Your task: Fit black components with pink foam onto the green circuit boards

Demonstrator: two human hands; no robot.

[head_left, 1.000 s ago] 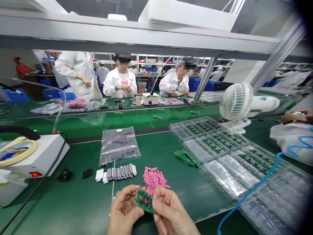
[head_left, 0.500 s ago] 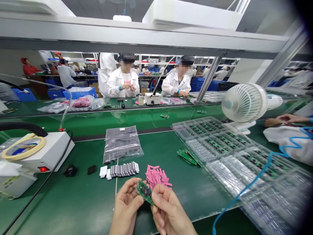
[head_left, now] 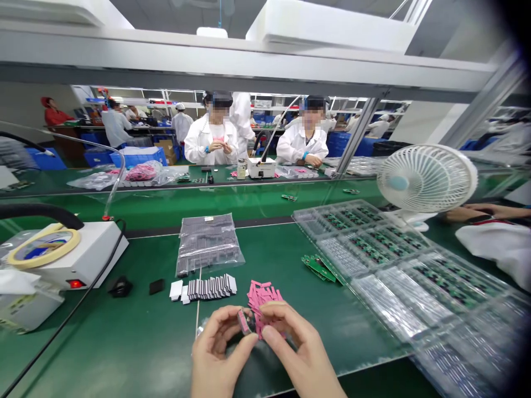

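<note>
My left hand (head_left: pixel 215 354) and my right hand (head_left: pixel 296 351) meet low in the middle, both pinched on a small green circuit board (head_left: pixel 245 321) turned nearly edge-on, so little of its face shows. Just beyond the fingers lies a heap of pink pads (head_left: pixel 260 294) on the green mat. To its left runs a row of small grey-and-white pads (head_left: pixel 205 288), and behind that a clear bag of dark parts (head_left: pixel 208 243). Two loose green boards (head_left: pixel 320 267) lie to the right.
Clear plastic trays (head_left: pixel 385 260) of boards stretch along the right. A white desk fan (head_left: pixel 427 179) stands behind them, near a co-worker's sleeve (head_left: pixel 498 246). A white box with a tape roll (head_left: pixel 45 246) sits at the left. Workers in white coats sit across the belt.
The board has been turned from face-up to nearly edge-on between my fingers. The view has shifted slightly right, and the blue coiled hose has left the frame.
</note>
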